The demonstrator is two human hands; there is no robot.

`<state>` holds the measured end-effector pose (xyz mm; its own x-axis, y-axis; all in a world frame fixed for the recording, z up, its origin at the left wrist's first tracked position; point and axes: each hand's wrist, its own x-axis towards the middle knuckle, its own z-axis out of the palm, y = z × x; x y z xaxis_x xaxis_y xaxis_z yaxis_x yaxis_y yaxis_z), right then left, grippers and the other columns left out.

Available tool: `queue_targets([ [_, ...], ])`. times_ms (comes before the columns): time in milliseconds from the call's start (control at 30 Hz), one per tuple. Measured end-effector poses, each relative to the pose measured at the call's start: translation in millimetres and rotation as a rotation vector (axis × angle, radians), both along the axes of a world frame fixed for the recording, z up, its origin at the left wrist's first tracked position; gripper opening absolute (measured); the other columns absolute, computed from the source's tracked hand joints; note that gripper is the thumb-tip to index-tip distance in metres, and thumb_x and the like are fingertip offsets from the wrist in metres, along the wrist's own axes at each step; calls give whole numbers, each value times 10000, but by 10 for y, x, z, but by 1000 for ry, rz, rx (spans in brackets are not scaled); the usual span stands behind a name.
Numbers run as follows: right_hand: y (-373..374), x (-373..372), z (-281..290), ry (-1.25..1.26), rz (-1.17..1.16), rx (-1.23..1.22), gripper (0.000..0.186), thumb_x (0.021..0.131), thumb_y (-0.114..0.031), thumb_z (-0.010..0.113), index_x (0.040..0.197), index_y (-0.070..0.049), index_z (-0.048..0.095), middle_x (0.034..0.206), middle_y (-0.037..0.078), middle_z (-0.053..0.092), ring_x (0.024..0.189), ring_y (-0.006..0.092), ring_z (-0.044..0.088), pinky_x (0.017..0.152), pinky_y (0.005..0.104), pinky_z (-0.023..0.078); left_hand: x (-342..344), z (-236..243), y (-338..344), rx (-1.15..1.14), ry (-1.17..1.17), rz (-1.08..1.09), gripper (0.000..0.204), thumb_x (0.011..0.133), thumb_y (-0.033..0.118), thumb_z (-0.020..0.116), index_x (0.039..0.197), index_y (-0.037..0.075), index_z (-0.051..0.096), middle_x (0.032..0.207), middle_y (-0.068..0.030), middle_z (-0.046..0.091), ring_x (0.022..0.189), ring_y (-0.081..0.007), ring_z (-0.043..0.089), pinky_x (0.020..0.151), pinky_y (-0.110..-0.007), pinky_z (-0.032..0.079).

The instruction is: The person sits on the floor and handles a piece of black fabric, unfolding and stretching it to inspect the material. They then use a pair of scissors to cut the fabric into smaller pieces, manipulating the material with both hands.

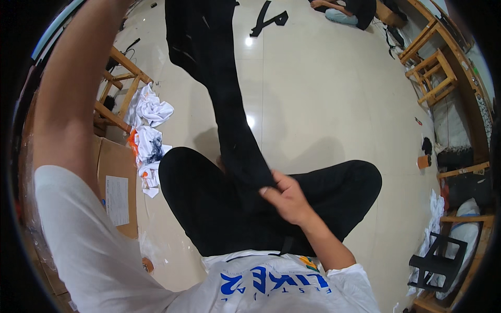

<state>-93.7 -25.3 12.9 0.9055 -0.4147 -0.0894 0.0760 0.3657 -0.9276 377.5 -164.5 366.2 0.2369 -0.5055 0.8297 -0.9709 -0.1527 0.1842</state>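
Note:
My right hand (287,198) is closed on the near end of a long black cloth garment (229,104), thumb on top, just above my lap. From there the cloth stretches up and away, widening toward the upper edge of the picture, where its far end is cut off. A few pale specks or slits show on its wide part. My raised left arm (73,99) reaches up past the upper left edge, so the left hand is out of sight. I sit on the floor with my black-clad legs (198,198) bent and spread beneath the cloth.
Black strips (269,22) lie on the tiled floor (323,88) ahead. To the left are a wooden stool (125,65), crumpled white cloths (148,107) and a cardboard box (119,180). Another person (347,13) sits far right. Stools (436,75) and a black plastic frame (441,261) line the right side.

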Motion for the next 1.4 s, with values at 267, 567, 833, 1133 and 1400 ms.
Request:
queue_targets([
  [267, -552, 166, 575, -75, -152, 376, 249, 1060, -183, 598, 1244, -19, 629, 1104, 45, 716, 965, 113, 703, 854, 276, 592, -600, -1814, 332, 776, 79, -126, 537, 995, 449, 653, 1286, -2, 667, 1168, -183, 716, 1154, -284, 668, 1052, -334, 462],
  [567, -720, 369, 625, 119, -192, 282, 226, 1032, -207, 656, 1165, -24, 667, 998, 28, 725, 842, 103, 717, 743, 254, 614, -2145, -2965, 1220, 880, 795, -1109, 629, 952, 573, 679, 1289, 43, 642, 1081, -130, 689, 1029, -204, 625, 873, -338, 489],
  [833, -492, 386, 398, -10, -403, 42, 185, 1012, -191, 707, 1110, -37, 677, 958, -17, 674, 887, 53, 603, 824, 224, 484, -2268, -3009, 1439, 606, 1224, -920, 272, 972, 280, 737, 908, 46, 616, 777, 53, 563, 753, -36, 490, 650, -240, 392],
  [1133, -520, 384, 403, 20, -434, -133, 114, 1009, -109, 698, 1071, -15, 682, 924, -15, 678, 827, 40, 595, 749, 188, 464, -2309, -2960, 1555, 627, 1343, -971, 236, 994, 244, 707, 1053, 23, 648, 854, 58, 593, 824, -37, 530, 737, -233, 461],
  [1400, -521, 378, 403, 34, -494, -99, 135, 993, -73, 707, 1095, 14, 693, 920, 2, 692, 817, 34, 607, 747, 175, 482, -2361, -3030, 1520, 584, 1354, -946, 188, 1046, 214, 632, 1008, 29, 626, 829, 67, 576, 773, -21, 516, 700, -228, 457],
])
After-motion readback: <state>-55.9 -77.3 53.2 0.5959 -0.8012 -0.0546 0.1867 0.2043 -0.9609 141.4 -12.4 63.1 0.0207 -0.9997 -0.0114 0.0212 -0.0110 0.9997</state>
